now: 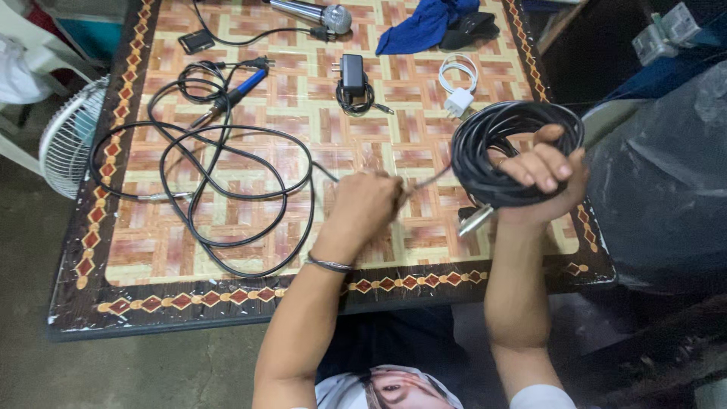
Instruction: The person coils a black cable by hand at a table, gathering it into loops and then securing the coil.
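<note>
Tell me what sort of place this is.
Probably a home room or small workshop used for sorting audio gear: a patterned table carrying loose cable and a microphone, a white plastic chair and a fan on the bare concrete floor.

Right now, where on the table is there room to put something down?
Bare tabletop lies along the near edge between the left hand and right hand, and between the black adapter and blue cloth. The left half is crowded with loose black cable.
</note>
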